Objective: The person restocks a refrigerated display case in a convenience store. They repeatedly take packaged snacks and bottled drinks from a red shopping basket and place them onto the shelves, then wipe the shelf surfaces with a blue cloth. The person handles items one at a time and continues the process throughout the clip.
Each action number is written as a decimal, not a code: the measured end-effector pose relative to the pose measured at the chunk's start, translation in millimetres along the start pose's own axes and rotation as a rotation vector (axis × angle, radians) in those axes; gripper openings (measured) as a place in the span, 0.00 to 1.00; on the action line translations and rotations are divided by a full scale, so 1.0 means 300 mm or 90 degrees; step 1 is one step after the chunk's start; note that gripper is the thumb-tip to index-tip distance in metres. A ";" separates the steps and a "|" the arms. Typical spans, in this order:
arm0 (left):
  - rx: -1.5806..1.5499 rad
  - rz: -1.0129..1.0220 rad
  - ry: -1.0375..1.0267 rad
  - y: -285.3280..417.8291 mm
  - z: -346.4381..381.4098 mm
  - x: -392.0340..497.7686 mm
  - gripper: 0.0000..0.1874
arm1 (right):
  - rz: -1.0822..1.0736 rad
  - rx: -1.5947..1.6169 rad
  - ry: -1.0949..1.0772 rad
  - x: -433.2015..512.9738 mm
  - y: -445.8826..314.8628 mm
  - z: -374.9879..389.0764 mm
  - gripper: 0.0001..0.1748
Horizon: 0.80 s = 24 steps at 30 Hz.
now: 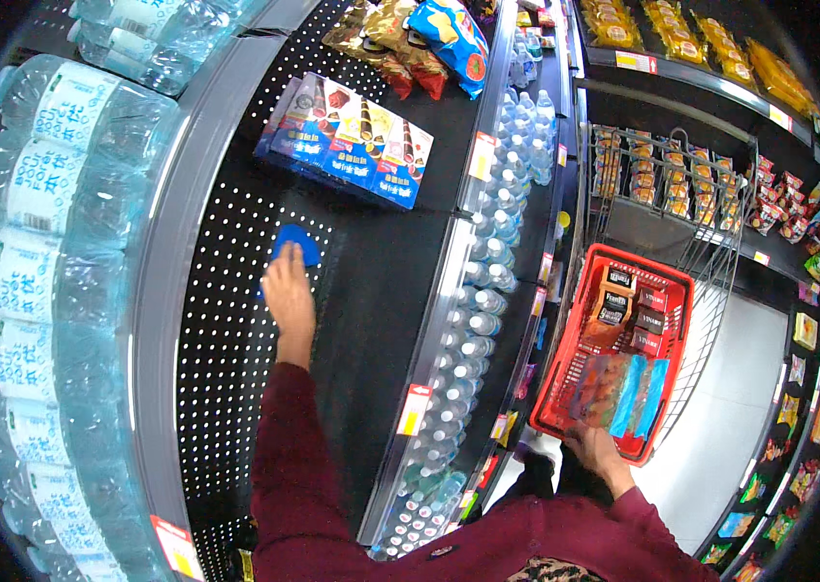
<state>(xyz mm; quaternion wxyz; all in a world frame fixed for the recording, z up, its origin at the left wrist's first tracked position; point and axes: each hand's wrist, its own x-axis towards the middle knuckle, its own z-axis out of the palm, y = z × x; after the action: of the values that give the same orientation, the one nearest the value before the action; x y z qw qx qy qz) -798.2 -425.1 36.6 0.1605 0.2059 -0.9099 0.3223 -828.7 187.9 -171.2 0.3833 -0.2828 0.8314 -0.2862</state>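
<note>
My left hand (291, 298) reaches over a black shelf and presses a blue cloth (296, 246) against the perforated back panel (228, 291). Its fingers lie on the cloth's lower part. Farther along the same shelf stand blue and white snack boxes (351, 145). At the lower right, my right hand (597, 452) is at the near rim of a red plastic basket (687, 291), by clear packs with blue ends (628, 396); whether it grips the rim or a pack cannot be told. Small dark red boxes (650, 320) and orange-black packs (612, 309) also lie in the basket.
A wire shopping cart (708, 291) surrounds the basket. Large water bottles (31, 269) line the shelf at the left, and small bottles (482, 298) fill the one below. The shelf edge (446, 291) carries price tags. Snack bags (446, 44) lie at the far end; more snack shelves stand right.
</note>
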 end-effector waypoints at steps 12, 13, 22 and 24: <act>0.067 -0.119 0.025 -0.106 -0.212 -0.029 0.26 | -0.041 -0.024 -0.041 0.022 -0.032 -0.009 0.13; 0.033 -0.063 0.003 -0.090 -0.139 -0.112 0.27 | -0.044 -0.033 -0.053 0.018 -0.033 -0.006 0.13; -0.026 -0.023 -0.054 -0.082 -0.150 -0.404 0.26 | -0.071 -0.073 -0.050 0.023 0.006 0.015 0.13; -0.032 -0.046 0.095 -0.183 -0.241 -0.348 0.24 | -0.084 -0.063 -0.028 0.034 -0.014 0.016 0.14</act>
<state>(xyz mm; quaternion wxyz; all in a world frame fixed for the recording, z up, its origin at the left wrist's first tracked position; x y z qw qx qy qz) -670.2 -388.6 74.4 0.2446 0.2101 -0.8951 0.3078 -829.3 176.8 -175.8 0.3673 -0.3615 0.8156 -0.2631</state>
